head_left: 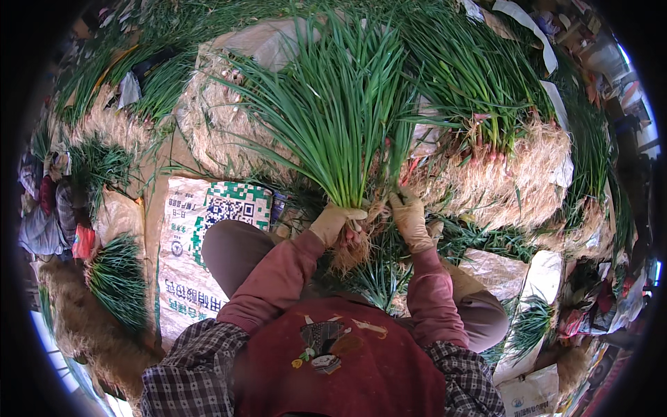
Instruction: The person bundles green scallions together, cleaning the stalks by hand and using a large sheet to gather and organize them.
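A thick bunch of scallions (342, 139) fans out in front of me, its long green leaves pointing away. My left hand (332, 222), in a pale glove, is closed round the bunch just above the reddish bulbs and pale roots (349, 250), which hang toward me. Beside it, my gloved right hand (411, 221) has its fingers pinched on a few scallion stalks (396, 156), blurred and upright. Those stalks' roots appear close to the bunch; whether they touch it I cannot tell.
A big pile of scallions (479, 90) with matted roots (500, 174) lies at right. More root masses (219, 118) sit at far left. A printed white sack (184, 278) spreads by my left knee. Another person's sleeve (64, 201) shows at the left edge.
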Motion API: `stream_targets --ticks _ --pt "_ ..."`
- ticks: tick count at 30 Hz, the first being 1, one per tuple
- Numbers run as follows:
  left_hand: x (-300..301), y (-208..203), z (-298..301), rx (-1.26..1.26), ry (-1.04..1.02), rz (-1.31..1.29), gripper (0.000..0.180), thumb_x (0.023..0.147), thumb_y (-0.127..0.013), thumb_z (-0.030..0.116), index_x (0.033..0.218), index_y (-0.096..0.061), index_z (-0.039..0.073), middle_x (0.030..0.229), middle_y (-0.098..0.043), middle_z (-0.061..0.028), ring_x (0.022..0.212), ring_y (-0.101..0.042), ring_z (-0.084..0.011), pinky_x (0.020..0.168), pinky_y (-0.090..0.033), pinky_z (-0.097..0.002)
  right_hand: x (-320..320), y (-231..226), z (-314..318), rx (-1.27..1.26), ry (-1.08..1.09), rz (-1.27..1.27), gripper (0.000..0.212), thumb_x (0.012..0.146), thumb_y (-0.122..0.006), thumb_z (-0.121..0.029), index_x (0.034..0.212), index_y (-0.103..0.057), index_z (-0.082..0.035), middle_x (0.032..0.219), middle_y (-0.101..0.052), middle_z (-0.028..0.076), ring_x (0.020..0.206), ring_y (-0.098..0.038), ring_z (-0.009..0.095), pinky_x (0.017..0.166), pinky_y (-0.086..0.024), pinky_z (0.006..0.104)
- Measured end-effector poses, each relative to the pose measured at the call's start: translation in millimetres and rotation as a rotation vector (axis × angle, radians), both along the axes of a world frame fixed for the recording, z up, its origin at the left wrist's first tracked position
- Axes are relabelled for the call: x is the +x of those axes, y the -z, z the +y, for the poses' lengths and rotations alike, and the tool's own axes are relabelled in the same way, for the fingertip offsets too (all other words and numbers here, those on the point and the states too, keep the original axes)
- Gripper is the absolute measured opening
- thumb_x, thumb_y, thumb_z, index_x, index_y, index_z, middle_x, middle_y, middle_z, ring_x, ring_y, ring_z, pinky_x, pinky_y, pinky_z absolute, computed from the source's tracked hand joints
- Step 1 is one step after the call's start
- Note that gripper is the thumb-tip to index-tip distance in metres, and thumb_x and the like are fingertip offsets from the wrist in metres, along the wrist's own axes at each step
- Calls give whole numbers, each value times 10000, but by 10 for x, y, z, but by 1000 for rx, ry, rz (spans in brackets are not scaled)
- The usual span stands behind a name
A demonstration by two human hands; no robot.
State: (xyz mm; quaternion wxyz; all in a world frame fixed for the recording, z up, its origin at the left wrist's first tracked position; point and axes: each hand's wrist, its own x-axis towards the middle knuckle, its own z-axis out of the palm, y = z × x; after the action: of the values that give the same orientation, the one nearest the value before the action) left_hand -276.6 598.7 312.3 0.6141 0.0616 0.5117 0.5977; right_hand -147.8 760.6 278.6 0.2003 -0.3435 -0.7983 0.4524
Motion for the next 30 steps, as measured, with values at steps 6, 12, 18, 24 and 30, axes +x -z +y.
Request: stream_targets --ticks 6,12,18,24,30 --pt "36 -184 25 -23 -58 49 291 797 -614 65 1081 -601 8 589 -591 -49 385 -534 -115 342 -405 -204 218 -100 -1 -743 75 299 154 833 -605 -74 933 -634 39 805 -653 84 688 -632 161 623 -503 268" --pt "77 -183 60 9 -2 52 180 794 -651 88 943 -625 -9 585 -587 -65 385 -541 -131 311 -392 -219 54 -164 -123 -721 25 179 167 857 -618 -111 954 -643 22 793 -652 44 591 -569 111 558 -470 230" --pt "99 -172 32 -35 -133 142 137 770 -656 32 877 -603 -34 585 -596 -89 386 -549 -140 298 -383 -226 -117 -64 -255 291 -7 -307 210 846 -592 -178 1028 -629 -80 695 -622 184 580 -618 283 528 -477 365" --pt "38 -231 -38 -37 -90 72 142 796 -623 49 917 -619 -27 638 -626 -98 392 -553 -125 316 -402 -211 776 620 395 -244 737 93 238 929 -431 -177 1049 -614 -82 751 -604 71 518 -548 172 458 -465 313" --pt "3 -30 -90 1 -53 -9 219 816 -590 79 1006 -629 -23 784 -676 -127 406 -549 -101 356 -432 -201 1455 973 -9 -83 -476 -601 451 887 -518 -372 1138 -519 3 978 -617 141 806 -617 235 726 -499 334"
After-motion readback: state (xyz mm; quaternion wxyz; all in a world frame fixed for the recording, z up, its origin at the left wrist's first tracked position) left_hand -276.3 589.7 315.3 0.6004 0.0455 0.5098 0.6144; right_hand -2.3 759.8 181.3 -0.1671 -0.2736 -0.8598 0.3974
